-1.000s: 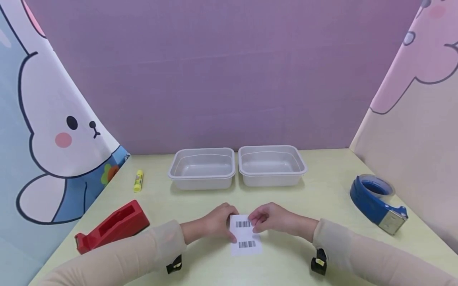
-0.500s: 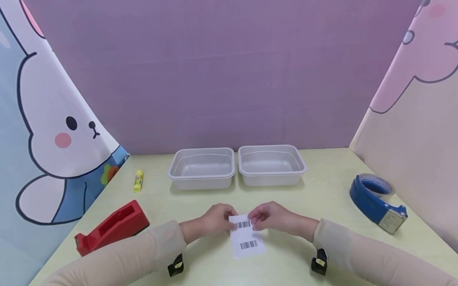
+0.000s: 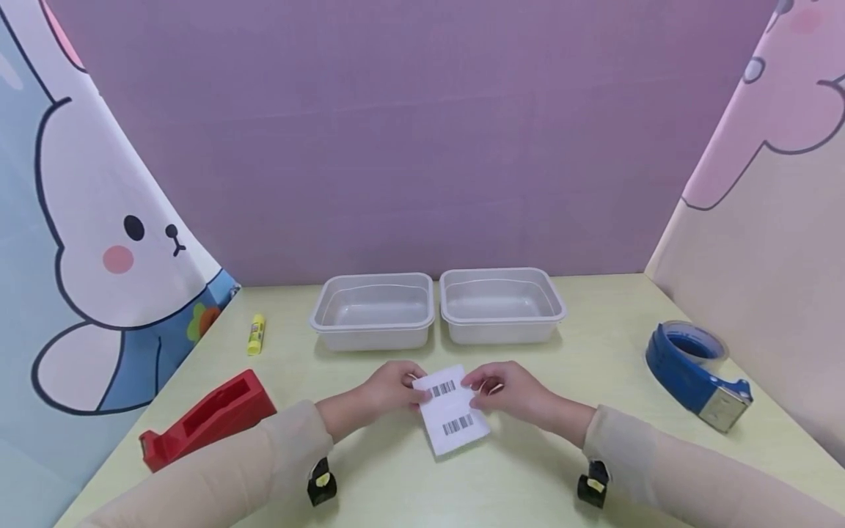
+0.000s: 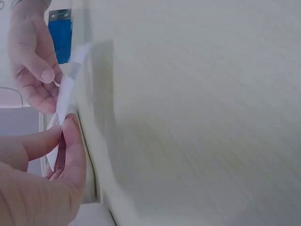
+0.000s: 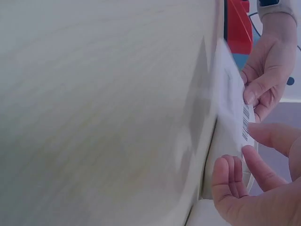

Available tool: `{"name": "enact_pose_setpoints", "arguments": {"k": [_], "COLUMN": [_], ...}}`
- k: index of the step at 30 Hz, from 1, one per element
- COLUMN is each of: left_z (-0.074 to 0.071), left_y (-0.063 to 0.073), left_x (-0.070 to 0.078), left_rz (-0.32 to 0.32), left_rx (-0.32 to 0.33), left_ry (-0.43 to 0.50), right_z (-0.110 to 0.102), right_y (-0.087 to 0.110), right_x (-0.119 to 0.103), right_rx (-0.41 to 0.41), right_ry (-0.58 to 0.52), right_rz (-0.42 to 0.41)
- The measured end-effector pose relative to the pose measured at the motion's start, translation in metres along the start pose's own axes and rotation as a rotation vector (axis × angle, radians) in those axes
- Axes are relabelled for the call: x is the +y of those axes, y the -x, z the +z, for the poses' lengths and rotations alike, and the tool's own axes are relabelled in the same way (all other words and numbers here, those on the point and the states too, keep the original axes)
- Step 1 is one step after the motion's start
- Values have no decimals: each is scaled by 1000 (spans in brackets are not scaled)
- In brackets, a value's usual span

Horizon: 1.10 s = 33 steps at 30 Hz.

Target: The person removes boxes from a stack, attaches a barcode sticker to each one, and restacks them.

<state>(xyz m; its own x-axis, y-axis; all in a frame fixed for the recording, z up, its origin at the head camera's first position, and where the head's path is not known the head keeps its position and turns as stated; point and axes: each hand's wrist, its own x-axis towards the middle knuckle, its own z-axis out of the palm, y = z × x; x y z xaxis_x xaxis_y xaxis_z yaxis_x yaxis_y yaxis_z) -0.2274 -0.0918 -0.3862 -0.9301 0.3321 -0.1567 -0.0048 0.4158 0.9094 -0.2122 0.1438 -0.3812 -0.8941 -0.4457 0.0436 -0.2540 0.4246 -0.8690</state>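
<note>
A small white sheet (image 3: 452, 405) printed with two barcodes is lifted over the table in the head view, tilted, with its lower end swung to the right. My left hand (image 3: 391, 387) pinches its upper left edge between thumb and fingers, as the left wrist view (image 4: 51, 165) also shows. On the opposite edge, near the upper right corner, the thumb and index finger of my right hand (image 3: 518, 394) meet the sheet. In the right wrist view, the right hand's other fingers (image 5: 233, 176) curl loosely beside the sheet.
Two white plastic tubs (image 3: 372, 337) (image 3: 502, 334) stand side by side at the back. On the left lie a red tape dispenser (image 3: 207, 422) and a yellow glue stick (image 3: 255, 334). A blue tape gun (image 3: 686, 378) with clear tape sits on the right.
The sheet has risen off the table and turned, its lower end swinging rightward. My left thumb has shifted up along the sheet's left edge; both hands have moved slightly up and away.
</note>
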Motion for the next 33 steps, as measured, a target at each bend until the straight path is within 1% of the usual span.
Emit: {"name": "enact_pose_setpoints", "arguments": {"k": [2, 9, 13, 19, 23, 25, 28, 30, 33], "left_z": [-2, -5, -4, -5, -8, -10, -11, -12, -12], "left_y": [0, 0, 0, 3, 4, 5, 5, 6, 6], "left_x": [1, 1, 0, 2, 4, 3, 2, 3, 3], "left_rz": [-10, -50, -65, -78, -67, -60, -55, -61, -67], "left_rx": [4, 8, 9, 13, -19, -52, -97, -107, -94], "left_ry": [36, 103, 143, 156, 180, 211, 255, 276, 288], "right_z": [0, -1, 0, 0, -2, -2, -2, -1, 0], "right_y": [0, -1, -1, 0, 1, 1, 2, 3, 4], "right_x": [-2, -7, -9, -13, -17, -19, -21, -22, -24], "right_rx": [17, 54, 55, 62, 72, 75, 58, 43, 22], "right_ry": [-4, -56, -85, -99, -118, -129, -156, -172, -184], "right_rz": [2, 43, 31, 29, 34, 23, -1, -9, -9]}}
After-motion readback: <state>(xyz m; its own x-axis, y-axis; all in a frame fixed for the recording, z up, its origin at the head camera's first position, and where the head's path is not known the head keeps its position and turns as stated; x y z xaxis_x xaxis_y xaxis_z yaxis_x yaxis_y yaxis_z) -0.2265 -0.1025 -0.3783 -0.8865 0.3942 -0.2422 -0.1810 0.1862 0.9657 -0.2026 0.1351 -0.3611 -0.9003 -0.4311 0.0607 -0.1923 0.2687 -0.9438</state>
